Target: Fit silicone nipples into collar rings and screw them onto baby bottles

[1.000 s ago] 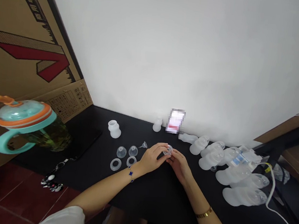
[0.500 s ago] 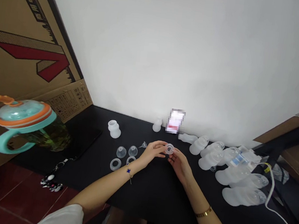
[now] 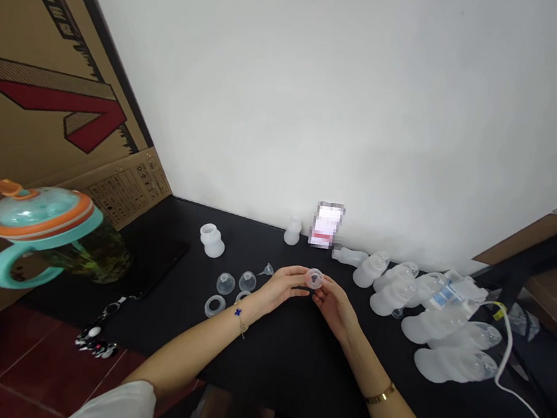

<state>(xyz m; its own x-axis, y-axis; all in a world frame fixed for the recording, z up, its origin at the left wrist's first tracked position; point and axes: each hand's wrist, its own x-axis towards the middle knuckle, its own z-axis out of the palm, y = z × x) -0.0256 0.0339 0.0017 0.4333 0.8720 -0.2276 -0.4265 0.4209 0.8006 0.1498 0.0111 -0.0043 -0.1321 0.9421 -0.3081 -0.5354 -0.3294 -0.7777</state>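
Observation:
Both my hands meet over the middle of the black table [image 3: 291, 365]. My left hand [image 3: 284, 285] and my right hand [image 3: 334, 304] pinch a small clear round silicone part [image 3: 315, 279] between their fingertips, just above the tabletop. Left of my left hand lie two clear domed caps [image 3: 226, 283], a clear ring [image 3: 215, 306] and a tiny clear funnel piece [image 3: 266, 270]. A frosted white bottle piece [image 3: 212, 240] stands further back left.
Several frosted bottles [image 3: 449, 342] lie in a heap at the right, with a white cable [image 3: 508, 356] beside them. A teal and orange lidded cup [image 3: 39, 229] stands at the left by a cardboard box [image 3: 45, 88]. A small white piece [image 3: 292, 232] stands by the wall.
My left hand has turned palm-up and drawn back slightly, and the clear part is now held up between both hands' fingertips. The view has shifted a little.

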